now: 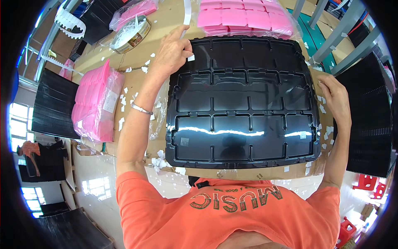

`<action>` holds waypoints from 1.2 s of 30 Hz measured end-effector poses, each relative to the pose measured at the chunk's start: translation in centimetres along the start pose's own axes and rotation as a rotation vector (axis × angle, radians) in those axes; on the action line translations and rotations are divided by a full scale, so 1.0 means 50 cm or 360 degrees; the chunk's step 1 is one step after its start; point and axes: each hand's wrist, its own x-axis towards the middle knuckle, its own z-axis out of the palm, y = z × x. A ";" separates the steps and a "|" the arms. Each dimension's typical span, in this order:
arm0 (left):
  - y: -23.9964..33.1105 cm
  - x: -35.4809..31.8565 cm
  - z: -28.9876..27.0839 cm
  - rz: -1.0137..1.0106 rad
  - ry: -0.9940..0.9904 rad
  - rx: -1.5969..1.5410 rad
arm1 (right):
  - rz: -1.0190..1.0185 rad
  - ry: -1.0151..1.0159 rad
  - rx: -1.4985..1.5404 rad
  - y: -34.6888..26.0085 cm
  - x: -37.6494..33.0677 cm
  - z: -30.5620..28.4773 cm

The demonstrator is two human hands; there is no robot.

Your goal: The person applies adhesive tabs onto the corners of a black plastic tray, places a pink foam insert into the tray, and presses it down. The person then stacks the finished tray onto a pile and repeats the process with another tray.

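A large black plastic tray (230,92) with rows of shallow compartments lies in front of me on cardboard. My left hand (172,50) is at its far left corner, closed on a narrow white paper strip (187,13) that runs up from the fingers. Beside the thumb, a small white label (190,58) shows at the tray's corner. Off the tray's right edge is my right hand (335,97), its fingers loosely bent and apart, with nothing visible in them. Small clear squares, one of them a sticker (184,142), show on the tray's near row.
Pink wrapped packs stand to the left (92,101) and beyond the tray (244,18). A round tin (132,35) holds white scraps. Black tray stacks flank the cardboard-covered table (137,81), the right stack (369,120) close to my arm. Paper bits litter the table. Grey posts (338,35) rise far right.
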 end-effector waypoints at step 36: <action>-0.011 0.182 0.089 0.0232 0.0105 0.0006 | -0.0756 0.0232 -0.0266 0.078 0.412 0.177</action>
